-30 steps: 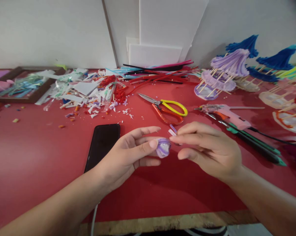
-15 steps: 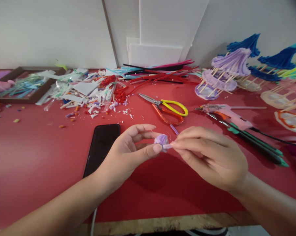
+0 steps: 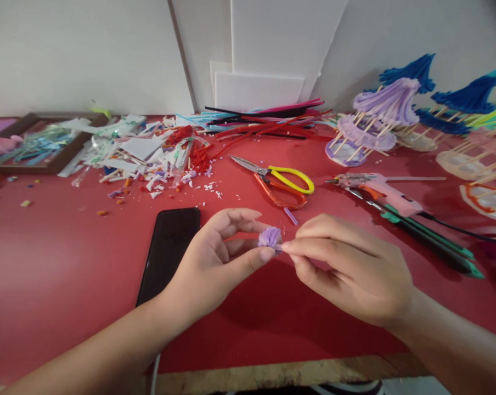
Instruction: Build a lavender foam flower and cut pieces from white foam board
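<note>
A small bunched piece of purple pipe cleaner (image 3: pixel 269 237) is pinched between the thumb and fingers of my left hand (image 3: pixel 215 258). My right hand (image 3: pixel 355 263) closes its thumb and forefinger on a short light-purple end that sticks out from the right side of that piece. Both hands are above the red table, near its front half. Just beyond them lie scissors (image 3: pixel 268 178) with one yellow and one orange handle. A short purple stub (image 3: pixel 291 216) rests beside the orange handle.
A black phone (image 3: pixel 168 249) lies left of my hands. Scraps (image 3: pixel 157 156) and pipe cleaners (image 3: pixel 268 123) are heaped at the back. At right are a pink glue gun (image 3: pixel 390 192), a green-and-black tool (image 3: pixel 429 238), a purple carousel-like model (image 3: pixel 367 123) and blue-topped models (image 3: pixel 466 99).
The purple piece has turned slightly in my left hand, showing more of its ruffled side. My right fingertips have moved in closer to it, and less of the light-purple end shows.
</note>
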### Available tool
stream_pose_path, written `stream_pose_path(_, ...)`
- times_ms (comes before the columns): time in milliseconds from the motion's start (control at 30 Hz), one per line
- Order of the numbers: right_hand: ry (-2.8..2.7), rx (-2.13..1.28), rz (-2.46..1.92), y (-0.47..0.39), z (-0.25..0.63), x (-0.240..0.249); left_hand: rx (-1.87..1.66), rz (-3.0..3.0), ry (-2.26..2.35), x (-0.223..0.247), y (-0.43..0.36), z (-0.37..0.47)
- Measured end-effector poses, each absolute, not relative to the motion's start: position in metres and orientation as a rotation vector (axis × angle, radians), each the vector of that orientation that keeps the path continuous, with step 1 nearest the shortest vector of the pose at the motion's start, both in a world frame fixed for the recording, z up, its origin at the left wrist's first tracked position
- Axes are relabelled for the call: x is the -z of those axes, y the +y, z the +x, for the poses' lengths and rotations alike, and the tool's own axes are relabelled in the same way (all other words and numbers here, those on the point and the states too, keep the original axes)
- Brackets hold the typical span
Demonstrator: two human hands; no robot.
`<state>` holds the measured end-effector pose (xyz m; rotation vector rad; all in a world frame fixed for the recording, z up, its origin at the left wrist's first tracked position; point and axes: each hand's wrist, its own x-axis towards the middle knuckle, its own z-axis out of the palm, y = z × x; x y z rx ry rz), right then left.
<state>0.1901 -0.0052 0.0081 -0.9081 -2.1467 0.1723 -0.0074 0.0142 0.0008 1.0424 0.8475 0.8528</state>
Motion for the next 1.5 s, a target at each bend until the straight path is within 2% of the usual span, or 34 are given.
stream_pose_path(367,-2.125,-0.283,-0.876,-0.0029,0.1904,-0.0053,-0.85,1.005,0.901,-0.0009,0.0154,-0.0079)
stream_pose_path(767,-2.125,-0.26,-0.852,-0.0033,0.1908,-0.0083,-0.851,0.947,0.869,-0.0022,0.0152,-0.0061)
stream_pose_path(900,-1.999,-0.401,-0.994,-0.0034,0.188,-0.0095,-0.864,0.955,0.851,-0.004,0.0146,-0.0066)
stream_pose_path(1100,-1.818,-0.788,-1.093,-0.0026,0.1862,-0.008,-0.883,0.971,0.841,-0.004,0.0144,-0.0077)
stream_pose_path(1500,-1.64,-1.026,-0.963,0.0019,0.1872,-0.0062,-0.824,0.87,0.701,-0.009,0.0142,-0.0097)
